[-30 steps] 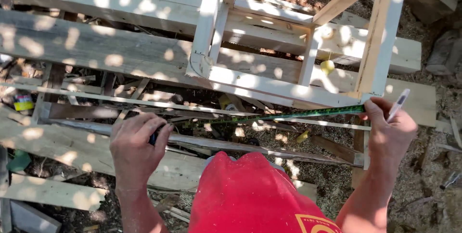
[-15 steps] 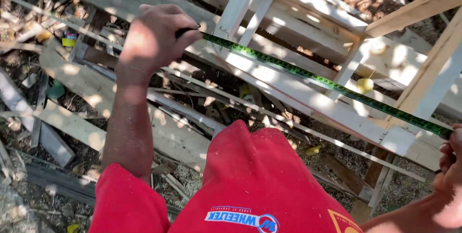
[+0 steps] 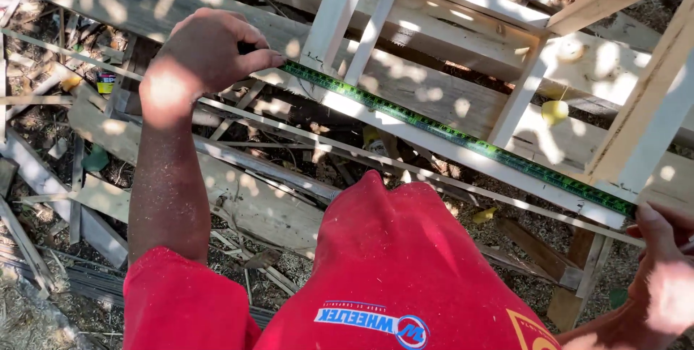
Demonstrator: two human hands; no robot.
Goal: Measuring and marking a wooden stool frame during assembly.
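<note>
A green tape measure blade (image 3: 448,133) is stretched across the pale wooden frame (image 3: 506,39), running from upper left to lower right. My left hand (image 3: 206,53) is closed around the tape's case at the upper left end, thumb pressed on the blade. At the right edge, my right hand (image 3: 661,278) pinches the blade's far end next to a frame upright (image 3: 650,111). A red cap brim and red sleeve fill the bottom of the view.
Wide planks (image 3: 238,198) and thin wood strips (image 3: 87,46) lie piled on the ground below the frame. A small yellow round object (image 3: 555,111) sits under the frame rails. Scrap wood and debris cover the left side (image 3: 43,176).
The view has swung left and down. My left hand has drawn the tape case further up and left, and the blade now slants across the frame; my right hand stays at its end.
</note>
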